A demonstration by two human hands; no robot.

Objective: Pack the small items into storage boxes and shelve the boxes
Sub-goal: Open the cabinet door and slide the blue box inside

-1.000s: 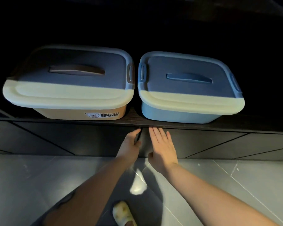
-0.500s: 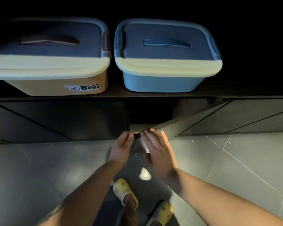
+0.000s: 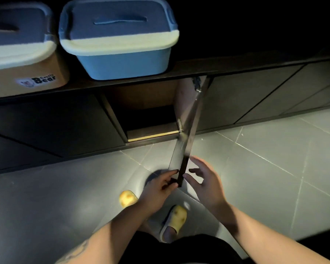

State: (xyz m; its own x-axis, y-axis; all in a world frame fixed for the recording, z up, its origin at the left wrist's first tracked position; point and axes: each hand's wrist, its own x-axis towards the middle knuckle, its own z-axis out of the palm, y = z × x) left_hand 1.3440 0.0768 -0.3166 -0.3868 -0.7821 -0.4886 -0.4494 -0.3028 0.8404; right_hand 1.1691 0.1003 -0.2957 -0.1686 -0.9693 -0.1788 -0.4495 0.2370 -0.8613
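A: Head view, boxes?
B: Blue storage box (image 3: pixel 122 52) and tan storage box (image 3: pixel 21 73) side by side on shelf (image 3: pixel 227 66).
A: Hands?
B: Left hand (image 3: pixel 158 189) fingers pinch open cabinet door (image 3: pixel 187 130) edge; right hand (image 3: pixel 208 183) fingers spread beside it.

Open cabinet bay (image 3: pixel 147 113) beside door (image 3: pixel 187 130)

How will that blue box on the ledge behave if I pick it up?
The blue box looks like rigid plastic, so it probably stays stiff. Its lid appears fully seated with a recessed handle, so it likely lifts without spilling. Weight is uncertain: the contents are hidden.
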